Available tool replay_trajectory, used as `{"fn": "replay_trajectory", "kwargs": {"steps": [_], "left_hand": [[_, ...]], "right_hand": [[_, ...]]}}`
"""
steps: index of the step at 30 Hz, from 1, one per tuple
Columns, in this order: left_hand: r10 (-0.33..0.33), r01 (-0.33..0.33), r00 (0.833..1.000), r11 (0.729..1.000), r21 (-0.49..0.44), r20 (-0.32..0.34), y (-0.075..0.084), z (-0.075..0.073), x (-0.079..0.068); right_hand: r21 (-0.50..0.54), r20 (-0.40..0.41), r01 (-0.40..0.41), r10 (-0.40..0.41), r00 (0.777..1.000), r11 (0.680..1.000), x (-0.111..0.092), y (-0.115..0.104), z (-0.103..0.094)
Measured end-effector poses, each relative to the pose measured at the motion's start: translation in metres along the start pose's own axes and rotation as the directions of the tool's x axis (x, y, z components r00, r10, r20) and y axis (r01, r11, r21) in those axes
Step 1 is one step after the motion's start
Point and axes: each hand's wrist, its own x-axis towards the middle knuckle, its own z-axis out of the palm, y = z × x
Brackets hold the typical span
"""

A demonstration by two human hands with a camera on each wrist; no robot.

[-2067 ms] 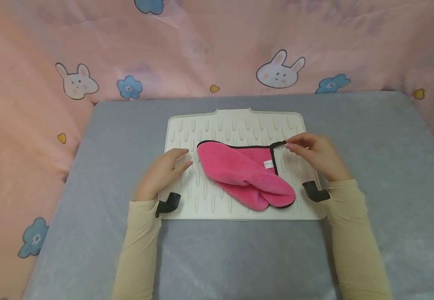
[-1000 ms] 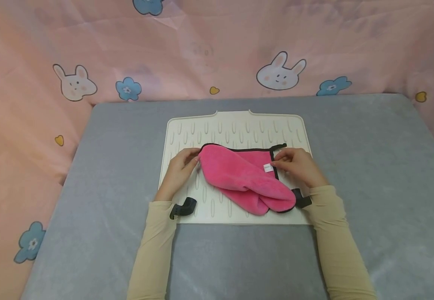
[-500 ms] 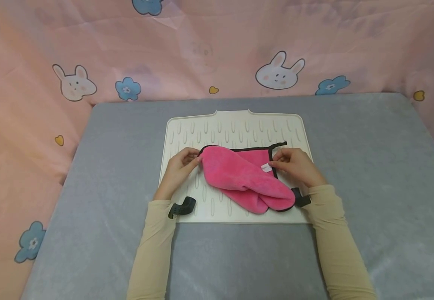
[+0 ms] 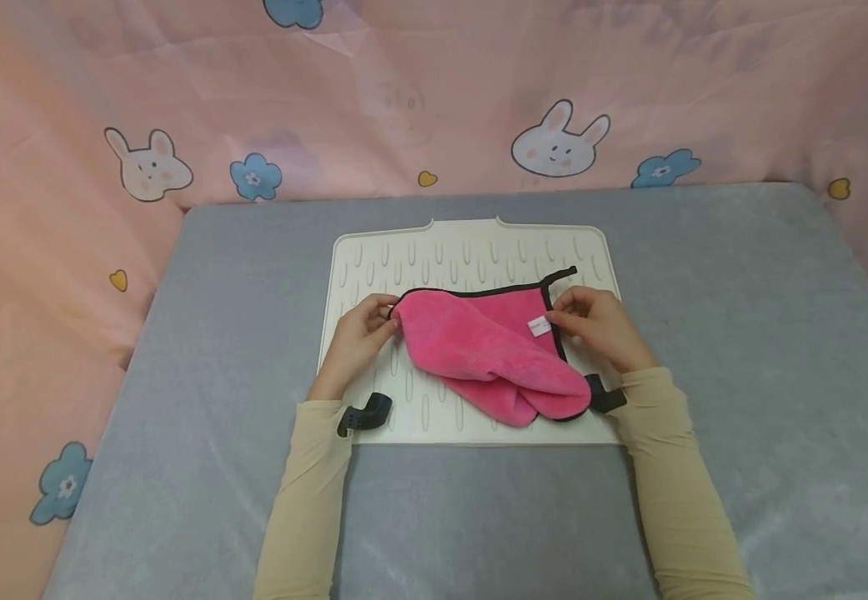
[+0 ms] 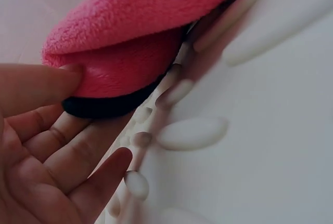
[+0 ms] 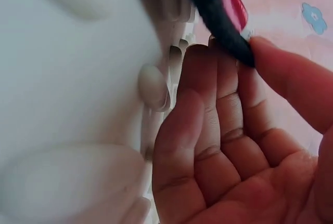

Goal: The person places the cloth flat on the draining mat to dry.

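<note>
In the head view we see a pink cloth (image 4: 486, 346) with a dark bound edge lying crumpled at the centre of the frame on a cream ribbed mat (image 4: 471, 250), which sits on the grey bench (image 4: 741, 333). Our left hand (image 4: 355, 337) pinches the cloth's left corner and our right hand (image 4: 591, 325) pinches its right edge beside the small white label (image 4: 536, 326), with a dark loop of binding sticking up toward the upper right. We judge the cloth light, soft and floppy: it sags and twists between the two grips, so the bound corners are the sensible places to take hold, since the fleece middle would only bunch. In the left wrist view, the thumb presses the fleecy pink cloth (image 5: 140, 31) at the left of the frame and the fingers (image 5: 78, 156) lie loosely curled under its dark binding, above the mat's raised ribs (image 5: 192, 133). In the right wrist view, the thumb and the fingers (image 6: 218, 109) nip the dark binding (image 6: 218, 11) near the top of the frame; the plush pile looks grippy, not slippery, and nothing about it seems fragile.
</note>
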Motion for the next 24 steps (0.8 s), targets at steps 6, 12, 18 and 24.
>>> {"fn": "replay_trajectory", "kwargs": {"steps": [6, 12, 18, 24], "left_hand": [[-0.014, 0.014, 0.998, 1.000, -0.008, -0.056, 0.0017, -0.0015, -0.0003], [-0.015, 0.014, 0.996, 1.000, -0.015, -0.083, 0.0013, -0.0024, -0.0006], [-0.025, 0.021, 0.992, 0.999, -0.037, -0.123, -0.0009, -0.0039, -0.0015], [-0.059, 0.057, 0.991, 0.998, -0.027, -0.116, -0.0006, -0.0041, -0.0008]], "right_hand": [[0.062, -0.061, 0.004, 0.000, 0.998, 0.998, -0.0001, -0.0012, -0.0011], [0.095, -0.097, 0.001, 0.009, 0.995, 0.995, -0.0001, -0.0009, -0.0020], [0.141, -0.144, 0.006, 0.014, 0.989, 0.990, 0.0003, 0.0016, -0.0009], [0.183, -0.182, -0.009, 0.043, 0.982, 0.983, 0.0002, 0.0032, -0.0005]]}}
